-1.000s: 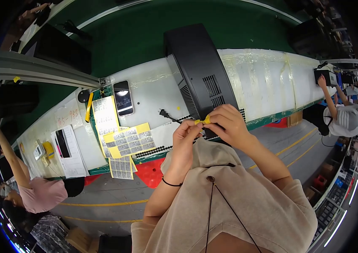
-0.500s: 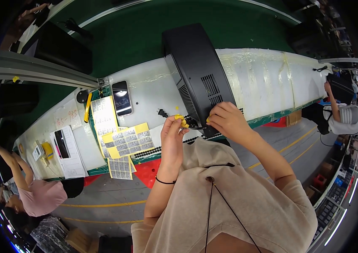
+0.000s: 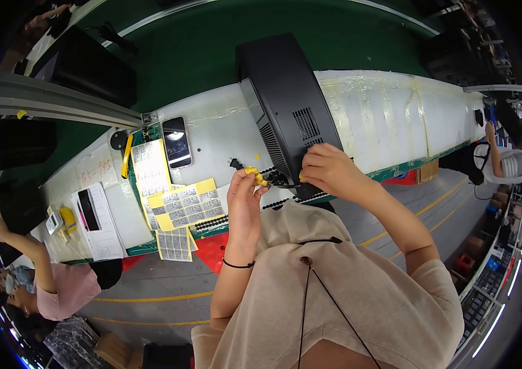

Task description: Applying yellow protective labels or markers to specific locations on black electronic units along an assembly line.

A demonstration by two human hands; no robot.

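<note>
A large black computer-like case point(image 3: 282, 86) with vent slots stands on the white bench, its near end toward me. My left hand point(image 3: 243, 203) is closed, thumb and fingers pinching a crumpled yellow piece point(image 3: 255, 175) just left of that end. Fingers bent together, my right hand point(image 3: 333, 175) is against the near end of the case; a bit of yellow shows at its fingertips, its kind too small to tell. Between the hands lies a dark bundled cable point(image 3: 280, 179), partly hidden. A black plug point(image 3: 235, 163) rests on the bench beyond my left hand.
Left of the case are a phone point(image 3: 176, 142), yellow-backed label sheets point(image 3: 190, 205) and a yellow cutter knife point(image 3: 127, 156). Farther left lies a second phone point(image 3: 88, 209) on papers. Co-workers sit at both sides; a green conveyor belt point(image 3: 193, 49) runs behind the bench.
My left hand has shifted slightly left with the yellow piece, away from the case. The right hand has barely moved. The co-worker at left has raised a hand.
</note>
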